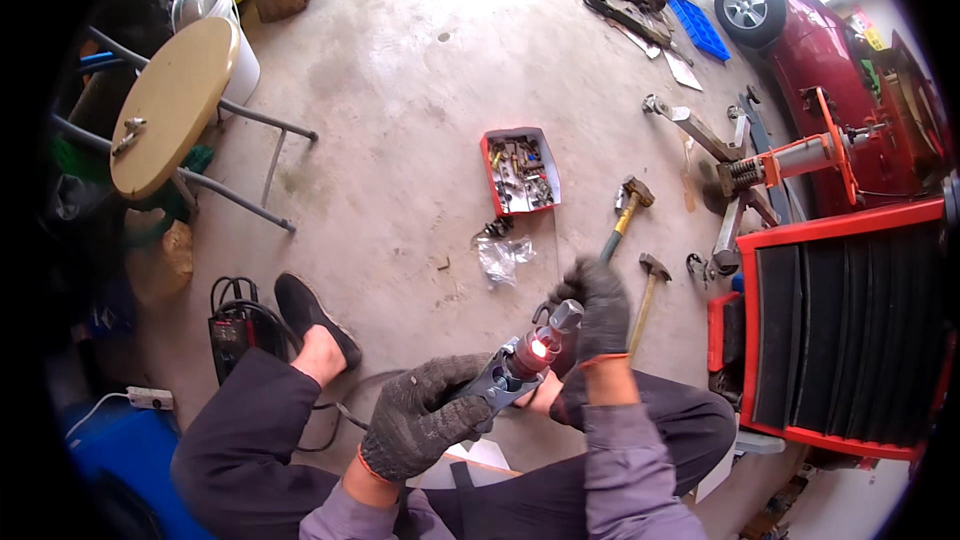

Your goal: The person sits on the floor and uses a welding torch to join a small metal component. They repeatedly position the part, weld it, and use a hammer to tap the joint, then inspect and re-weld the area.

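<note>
My left hand, in a dark knit glove with an orange cuff, is closed round a grey metal tool-like piece. A reddish collar with a bright glowing spot sits near its upper end, and a silver blocky tip sticks out beyond. Its exact kind is not clear. Beside that tip, my gloved right hand is curled and blurred by motion. A small dark hooked thing shows by its fingertips; the glove hides whatever else it grips.
On the concrete floor ahead lie a red box of small metal parts, a clear plastic bag and two hammers. A red tool cabinet and jack stand right. A stool and black cabled box are left.
</note>
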`<act>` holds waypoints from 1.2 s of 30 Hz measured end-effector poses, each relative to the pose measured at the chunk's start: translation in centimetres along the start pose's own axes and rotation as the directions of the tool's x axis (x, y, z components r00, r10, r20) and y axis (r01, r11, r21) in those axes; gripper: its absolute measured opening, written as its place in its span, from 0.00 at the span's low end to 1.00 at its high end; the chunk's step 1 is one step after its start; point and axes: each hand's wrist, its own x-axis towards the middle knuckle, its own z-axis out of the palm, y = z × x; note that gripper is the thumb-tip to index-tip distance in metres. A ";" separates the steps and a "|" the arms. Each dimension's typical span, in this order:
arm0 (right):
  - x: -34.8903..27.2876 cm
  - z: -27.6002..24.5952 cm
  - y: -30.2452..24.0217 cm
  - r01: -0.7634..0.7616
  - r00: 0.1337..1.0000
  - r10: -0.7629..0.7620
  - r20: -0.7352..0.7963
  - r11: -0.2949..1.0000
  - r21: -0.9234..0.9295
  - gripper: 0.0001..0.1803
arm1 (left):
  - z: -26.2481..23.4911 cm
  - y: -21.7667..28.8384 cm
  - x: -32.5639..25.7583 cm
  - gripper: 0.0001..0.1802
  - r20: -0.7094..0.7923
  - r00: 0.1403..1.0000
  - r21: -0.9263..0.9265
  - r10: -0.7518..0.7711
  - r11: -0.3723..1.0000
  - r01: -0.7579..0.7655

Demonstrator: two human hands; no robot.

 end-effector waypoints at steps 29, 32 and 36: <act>-10.9 0.8 -17.0 0.561 0.642 -0.027 0.766 0.697 -0.446 0.14 | 1.5 -2.2 1.0 0.24 0.237 0.941 0.491 0.240 0.806 -0.330; -11.0 0.6 -17.0 0.542 0.670 0.017 0.742 0.673 -0.504 0.13 | 1.2 -2.3 1.0 0.24 0.270 0.911 0.650 0.312 0.639 -0.411; -10.7 -0.2 -16.5 0.592 0.678 -0.013 0.735 0.602 -0.536 0.11 | 2.0 -2.8 1.5 0.20 0.158 0.855 0.666 0.493 0.587 -0.461</act>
